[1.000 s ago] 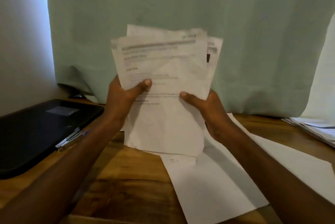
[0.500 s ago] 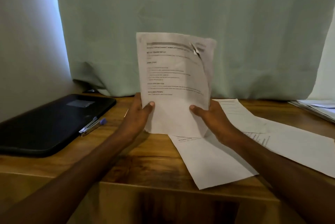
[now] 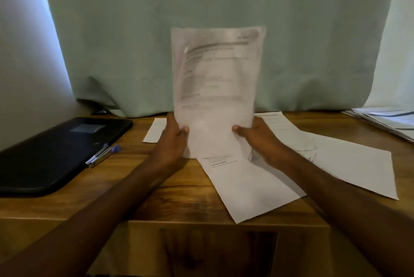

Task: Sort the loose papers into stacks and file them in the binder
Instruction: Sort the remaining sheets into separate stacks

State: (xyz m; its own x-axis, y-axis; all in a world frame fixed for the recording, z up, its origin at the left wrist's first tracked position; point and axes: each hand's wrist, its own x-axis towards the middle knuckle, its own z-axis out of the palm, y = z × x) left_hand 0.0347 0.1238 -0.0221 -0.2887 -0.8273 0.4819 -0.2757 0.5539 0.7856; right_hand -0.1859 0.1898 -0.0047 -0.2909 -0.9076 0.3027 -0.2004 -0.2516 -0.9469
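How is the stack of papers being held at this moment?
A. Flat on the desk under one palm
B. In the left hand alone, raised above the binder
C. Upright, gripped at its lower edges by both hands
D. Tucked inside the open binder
C: the stack of papers stands upright with its bottom edge down at the wooden desk, the left hand and the right hand gripping its lower sides.

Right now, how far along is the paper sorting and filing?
Early. Done: nothing filed; the black binder lies closed at left. In hand: left hand and right hand hold a stack of papers upright, its bottom edge on the table. Left: loose sheets on the table, another pile far right, then filing.
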